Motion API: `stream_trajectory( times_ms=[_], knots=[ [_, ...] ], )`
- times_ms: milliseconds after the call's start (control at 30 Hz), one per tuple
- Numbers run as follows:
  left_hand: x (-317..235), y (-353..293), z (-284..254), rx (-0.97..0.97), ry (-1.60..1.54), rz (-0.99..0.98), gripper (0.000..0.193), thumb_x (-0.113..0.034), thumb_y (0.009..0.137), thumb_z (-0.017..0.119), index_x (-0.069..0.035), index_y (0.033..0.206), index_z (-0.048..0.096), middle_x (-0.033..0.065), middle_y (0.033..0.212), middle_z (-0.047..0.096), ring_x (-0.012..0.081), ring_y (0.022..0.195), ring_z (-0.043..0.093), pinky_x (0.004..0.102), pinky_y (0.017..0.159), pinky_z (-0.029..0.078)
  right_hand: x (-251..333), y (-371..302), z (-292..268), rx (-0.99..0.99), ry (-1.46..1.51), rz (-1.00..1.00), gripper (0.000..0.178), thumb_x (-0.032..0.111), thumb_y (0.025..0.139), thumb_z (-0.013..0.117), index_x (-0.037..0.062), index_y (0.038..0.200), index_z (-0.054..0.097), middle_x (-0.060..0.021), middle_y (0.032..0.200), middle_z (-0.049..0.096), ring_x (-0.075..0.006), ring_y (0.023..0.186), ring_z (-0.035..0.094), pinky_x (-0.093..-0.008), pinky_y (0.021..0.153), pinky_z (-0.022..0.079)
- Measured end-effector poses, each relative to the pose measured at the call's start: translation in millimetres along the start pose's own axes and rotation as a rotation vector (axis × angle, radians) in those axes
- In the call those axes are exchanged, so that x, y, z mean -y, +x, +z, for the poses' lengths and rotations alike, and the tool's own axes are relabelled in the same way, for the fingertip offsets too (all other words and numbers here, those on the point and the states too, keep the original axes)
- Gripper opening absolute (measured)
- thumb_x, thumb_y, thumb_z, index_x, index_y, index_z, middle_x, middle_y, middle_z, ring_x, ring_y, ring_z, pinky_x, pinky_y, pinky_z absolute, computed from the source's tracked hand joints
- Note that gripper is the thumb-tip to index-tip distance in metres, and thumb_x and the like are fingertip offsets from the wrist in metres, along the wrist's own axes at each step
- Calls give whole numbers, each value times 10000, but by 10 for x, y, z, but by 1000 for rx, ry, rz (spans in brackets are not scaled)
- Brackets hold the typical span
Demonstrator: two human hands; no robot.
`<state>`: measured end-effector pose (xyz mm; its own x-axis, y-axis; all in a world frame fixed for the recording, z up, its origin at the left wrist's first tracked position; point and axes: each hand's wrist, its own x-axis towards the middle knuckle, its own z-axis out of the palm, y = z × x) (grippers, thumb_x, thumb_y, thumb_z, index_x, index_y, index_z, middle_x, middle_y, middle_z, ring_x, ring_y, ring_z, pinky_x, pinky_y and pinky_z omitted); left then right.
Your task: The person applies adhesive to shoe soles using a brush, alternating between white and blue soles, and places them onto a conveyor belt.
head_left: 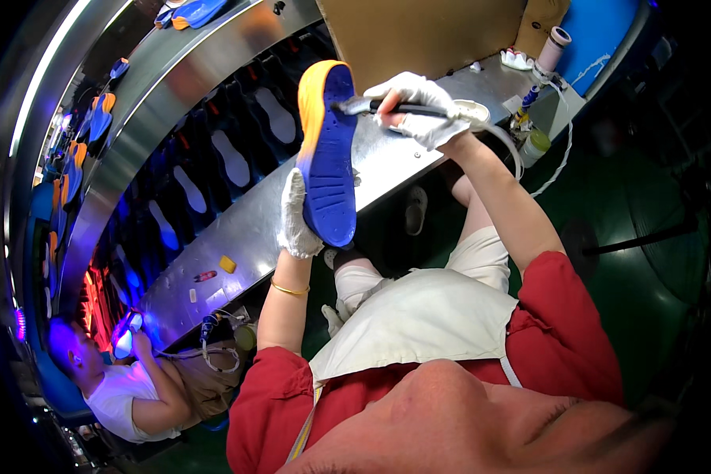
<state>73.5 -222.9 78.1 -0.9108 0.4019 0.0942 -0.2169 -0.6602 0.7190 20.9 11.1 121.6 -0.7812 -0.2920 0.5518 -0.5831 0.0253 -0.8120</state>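
Note:
A blue shoe sole with an orange side edge is held upright above the metal bench. My left hand, in a white glove, grips its lower end from the left. In my right hand, also gloved with bare fingertips showing, is a brush with a black handle. The brush's dark tip meets the blue face of the sole near its upper end. A pale hose curves down from behind my right hand.
Behind the metal bench stand rows of dark shoes with pale bottoms. More blue-and-orange soles lie along the curved conveyor. A co-worker sits at lower left. At right are a pink cup and a green-lidded jar.

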Motion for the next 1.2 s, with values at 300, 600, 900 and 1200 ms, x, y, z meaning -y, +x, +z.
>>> stream_trajectory(
  times_ms=[300, 600, 900, 1200],
  knots=[
    [-1116, 304, 310, 207, 153, 328, 810, -649, 851, 327, 64, 1224, 415, 206, 1009, 554, 317, 853, 590, 403, 801, 498, 152, -215, 64, 56, 231, 14, 115, 82, 735, 644, 29, 815, 581, -81, 794, 589, -141, 706, 590, -256, 658, 469],
    [-2601, 1216, -205, 107, -645, 288, 710, -463, 916, 342, 20, 1401, 154, 198, 1460, 189, 346, 1336, 222, 480, 1104, 195, 125, -240, 193, -2, 263, 153, 115, 64, 742, 645, 27, 826, 577, -99, 828, 603, -159, 705, 611, -281, 689, 497],
    [-3390, 782, -864, -871, 2700, 1372, 276, -272, 782, 605, -194, 1043, 646, 101, 1053, 619, 274, 1012, 562, 378, 909, 429, -49, -277, 200, 18, 134, 320, 153, -30, 736, 658, 47, 815, 553, -74, 772, 597, -126, 681, 596, -254, 664, 491],
    [-3442, 324, -1083, -1020, 2688, 755, 257, -361, 781, 622, -164, 942, 657, 77, 945, 634, 280, 901, 598, 373, 798, 472, -89, -421, 408, 20, 170, 321, 184, -67, 724, 671, 46, 831, 571, -34, 798, 583, -94, 688, 574, -218, 662, 468]
  ],
)
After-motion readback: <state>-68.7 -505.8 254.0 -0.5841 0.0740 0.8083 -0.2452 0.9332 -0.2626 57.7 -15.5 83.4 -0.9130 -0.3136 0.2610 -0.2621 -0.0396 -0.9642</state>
